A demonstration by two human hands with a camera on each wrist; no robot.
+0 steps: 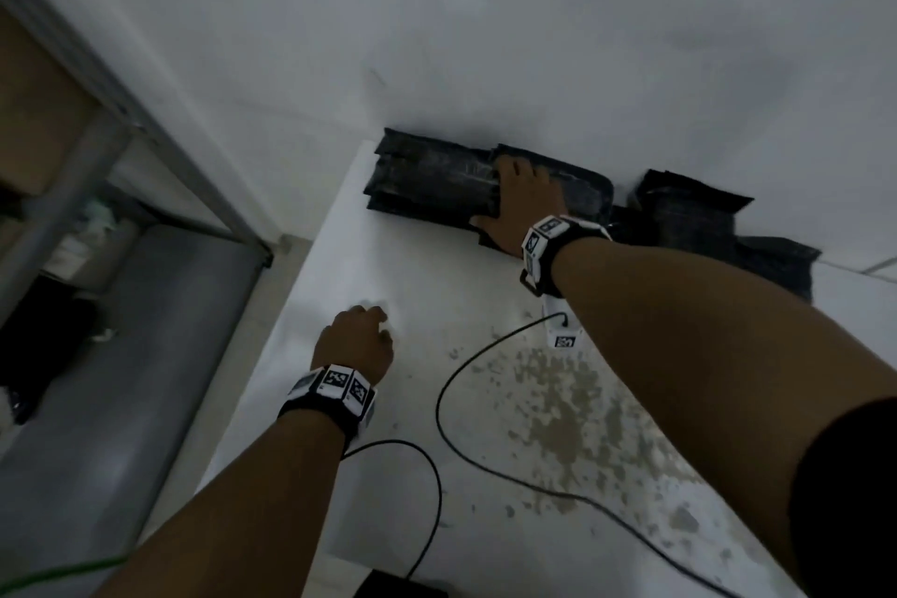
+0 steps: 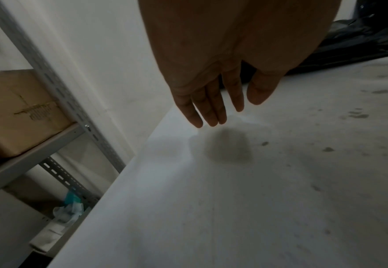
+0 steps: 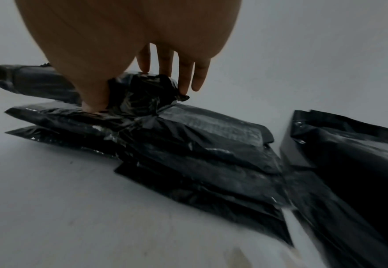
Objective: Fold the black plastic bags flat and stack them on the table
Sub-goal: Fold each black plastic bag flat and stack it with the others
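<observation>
The black plastic bags [image 1: 432, 180] lie folded in a stack at the far edge of the desk [image 1: 369, 403], against the wall; a second heap [image 1: 694, 214] sits just to its right, its folding not clear.

The right hand [image 1: 514, 204] rests on the stack. In the right wrist view its thumb and fingers [image 3: 186, 76] are curled round a bunched fold of film [image 3: 144, 90] on the top bag, pinching it.

The left hand [image 1: 357, 335] hovers over bare desk, nearer and to the left, well apart from the bags. Its fingers [image 2: 211, 107] hang straight and relaxed, holding nothing.

Judgement: the film appears thin, light, soft and glossy, so likely slippery; flat layers may slide off one another. A pinch at the crumpled fold will lift only the top layer and may undo creases. Better hold: both hands at opposite edges, palms pressing flat.

Two cables [image 1: 437, 403] cross the near desk.
</observation>
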